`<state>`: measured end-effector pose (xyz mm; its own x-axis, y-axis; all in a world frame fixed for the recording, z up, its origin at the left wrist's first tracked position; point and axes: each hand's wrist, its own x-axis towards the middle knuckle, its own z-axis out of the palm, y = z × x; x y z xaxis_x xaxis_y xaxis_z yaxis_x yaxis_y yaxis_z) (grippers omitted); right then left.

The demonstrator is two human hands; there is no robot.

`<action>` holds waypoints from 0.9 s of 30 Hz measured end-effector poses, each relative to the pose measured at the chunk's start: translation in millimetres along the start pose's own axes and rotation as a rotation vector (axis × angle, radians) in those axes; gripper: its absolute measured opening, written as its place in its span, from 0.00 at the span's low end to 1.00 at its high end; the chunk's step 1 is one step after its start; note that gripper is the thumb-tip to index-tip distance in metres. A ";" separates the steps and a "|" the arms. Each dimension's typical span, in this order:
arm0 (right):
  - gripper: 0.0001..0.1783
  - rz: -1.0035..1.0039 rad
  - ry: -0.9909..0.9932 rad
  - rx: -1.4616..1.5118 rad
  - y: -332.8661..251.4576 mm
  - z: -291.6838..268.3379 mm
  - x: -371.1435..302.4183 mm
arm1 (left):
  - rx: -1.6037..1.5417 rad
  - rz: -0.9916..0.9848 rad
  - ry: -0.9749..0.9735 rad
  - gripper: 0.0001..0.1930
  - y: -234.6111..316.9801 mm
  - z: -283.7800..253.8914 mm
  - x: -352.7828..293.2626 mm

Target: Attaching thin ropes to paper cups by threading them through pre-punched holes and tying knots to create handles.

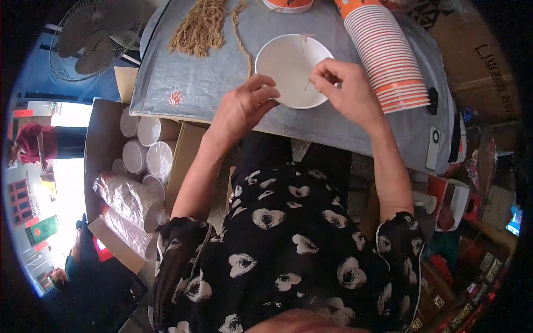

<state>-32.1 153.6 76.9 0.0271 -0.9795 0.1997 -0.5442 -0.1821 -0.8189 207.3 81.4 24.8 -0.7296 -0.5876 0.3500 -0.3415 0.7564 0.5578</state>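
A white paper cup (pixel 286 58) stands mouth up on the grey-covered table in front of me. My left hand (pixel 241 108) is closed at its near left rim, fingers curled over the edge. At the right rim, my right hand (pixel 350 89) pinches a thin piece of brown string (pixel 307 84) between thumb and forefinger, over the cup's mouth. Another short string end (pixel 304 40) shows at the far rim. Beyond the cup lies a loose bundle of brown string (pixel 197 30), with one long strand (pixel 240 39) reaching toward the cup.
Nested orange-and-white paper cups (pixel 386 53) lie at the right, near a small white device (pixel 433 147). Tiny red and white bits (pixel 176 98) sit on the left tabletop. A cardboard box of wrapped cups (pixel 133 158) stands at left, below a fan (pixel 94 47). People are farther left.
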 end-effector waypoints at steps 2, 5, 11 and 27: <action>0.08 0.031 -0.068 -0.002 5.5 7.4 -6.9 | -0.023 -0.019 0.001 0.09 8.9 4.7 -9.2; 0.07 0.070 -0.092 0.007 3.2 16.0 -17.4 | -0.099 -0.039 0.040 0.07 17.2 13.6 -26.5; 0.06 0.134 -0.127 -0.002 -7.5 25.6 -31.7 | -0.174 -0.117 0.050 0.09 37.0 22.7 -49.4; 0.05 0.135 -0.092 -0.106 -2.8 38.2 -45.8 | -0.019 -0.128 0.017 0.11 46.8 30.7 -47.1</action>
<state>0.2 195.7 49.5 0.0220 -0.9991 0.0376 -0.6335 -0.0430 -0.7725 207.6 153.3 11.3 -0.6703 -0.6840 0.2879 -0.4199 0.6695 0.6127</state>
